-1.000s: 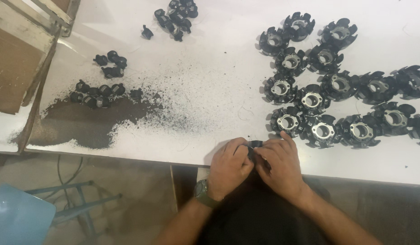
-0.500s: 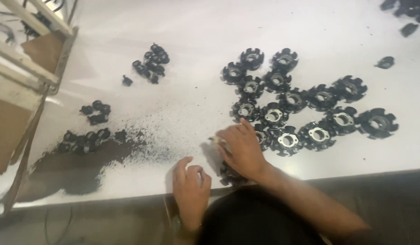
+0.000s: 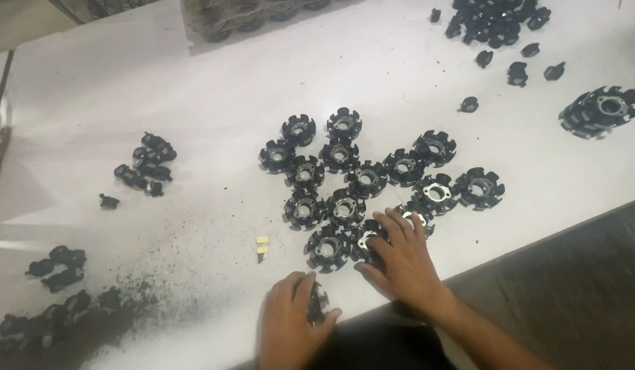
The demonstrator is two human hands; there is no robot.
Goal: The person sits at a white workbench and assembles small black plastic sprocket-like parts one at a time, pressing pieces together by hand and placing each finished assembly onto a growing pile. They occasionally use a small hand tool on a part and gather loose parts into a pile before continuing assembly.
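The hands, joined at the desk [image 3: 160,82] edge a second ago, are now parted. The right hand [image 3: 399,264] has been laid on the rotor cluster [image 3: 362,179], while a black part [image 3: 316,301] is now gripped by the left hand [image 3: 290,322]

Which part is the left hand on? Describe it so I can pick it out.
Start at the white table's near edge, below the big cluster of black toothed rings. The left hand grips one black ring there. Unlike the others, it lies alone, apart from the cluster, half hidden under the fingers.
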